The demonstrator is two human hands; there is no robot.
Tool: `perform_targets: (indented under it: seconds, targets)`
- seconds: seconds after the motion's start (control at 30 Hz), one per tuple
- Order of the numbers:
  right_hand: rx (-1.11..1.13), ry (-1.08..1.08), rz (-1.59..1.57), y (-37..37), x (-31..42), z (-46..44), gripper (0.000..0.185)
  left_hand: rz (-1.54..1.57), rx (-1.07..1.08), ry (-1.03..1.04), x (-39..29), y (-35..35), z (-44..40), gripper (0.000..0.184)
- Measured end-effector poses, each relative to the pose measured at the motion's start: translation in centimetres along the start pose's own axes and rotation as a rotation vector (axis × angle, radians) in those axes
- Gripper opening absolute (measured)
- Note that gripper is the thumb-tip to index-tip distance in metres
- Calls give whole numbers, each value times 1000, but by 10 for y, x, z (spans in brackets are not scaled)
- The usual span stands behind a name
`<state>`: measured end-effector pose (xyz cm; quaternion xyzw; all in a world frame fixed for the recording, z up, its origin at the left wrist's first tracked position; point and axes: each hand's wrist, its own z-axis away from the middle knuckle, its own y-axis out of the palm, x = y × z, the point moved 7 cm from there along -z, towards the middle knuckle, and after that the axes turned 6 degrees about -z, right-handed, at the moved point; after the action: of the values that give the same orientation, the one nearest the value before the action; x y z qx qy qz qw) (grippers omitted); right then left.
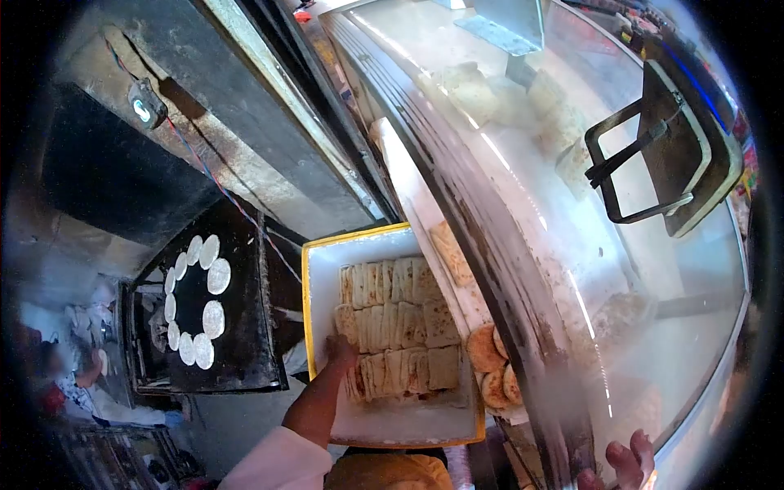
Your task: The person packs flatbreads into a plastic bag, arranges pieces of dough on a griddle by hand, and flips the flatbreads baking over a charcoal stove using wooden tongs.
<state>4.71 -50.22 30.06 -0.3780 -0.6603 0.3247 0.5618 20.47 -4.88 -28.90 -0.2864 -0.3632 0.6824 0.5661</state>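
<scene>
A yellow-rimmed white box (476,367) holds three rows of folded flatbreads (392,325) with browned spots. My left hand (341,351) reaches into its left side, fingers closed at a folded flatbread (345,320) at the end of the middle row; the fingertips are partly hidden. At the bottom right edge, my right hand (625,464) shows only its fingers, bent and apart, with nothing seen in them. It is near the lower end of the clear-sided case (563,237).
Left of the box, pale dough rounds (213,319) lie in a ring on a black griddle (245,327). Round browned breads (487,351) sit between box and case. A wire with a switch (147,104) hangs above. Another person (86,371) is at far left.
</scene>
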Motion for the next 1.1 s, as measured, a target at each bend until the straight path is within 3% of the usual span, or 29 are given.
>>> perform_targets:
  seconds: [0.03, 0.1, 0.13, 0.2, 0.33, 0.43, 0.5, 0.63, 0.73, 0.77, 0.87, 0.93, 1.03, 1.1]
  targets:
    - [17, 1, 10, 2, 0, 0, 59, 1, 2, -1, 4, -1, 1, 48]
    - [34, 1, 18, 4, 1, -1, 60, 75, -274, 358, -9, -13, 2, 44]
    - [26, 7, 8, 4, 1, -1, 60, 73, -274, 355, -7, -9, -3, 44]
    - [16, 14, 1, 4, 2, -1, 61, 170, -69, 195, -5, 11, -14, 39]
    - [35, -50, 41, 5, -1, 1, 61, 113, -211, 187, -22, -11, 0, 33]
    - [49, -100, 14, 2, 2, -1, 61, 262, -51, 253, -31, -32, 19, 29]
    - [40, -98, 5, -3, 2, -2, 61, 576, -30, 18, -28, -33, 35, 22]
    - [-15, -95, -71, -7, 2, 0, 59, 701, -7, 104, -55, -55, 102, 16]
    - [-74, -86, -82, -10, 5, 0, 59, 1203, -114, 117, -76, -76, 151, 10]
    - [-87, -77, -72, -10, 6, 0, 60, 1358, 145, 43, -81, -60, 160, 11]
    - [-107, -83, -75, -12, 9, 0, 59, 1538, 628, -23, -72, 13, 181, 26]
    - [-106, -94, -82, -13, 9, 0, 58, 1564, 853, -13, -77, 25, 204, 35]
    - [-95, -99, -88, -13, 11, 0, 59, 1609, 990, 25, -111, -33, 282, 38]
    - [-89, -93, -87, -14, 12, 0, 60, 1844, 1188, 50, -135, -61, 315, 41]
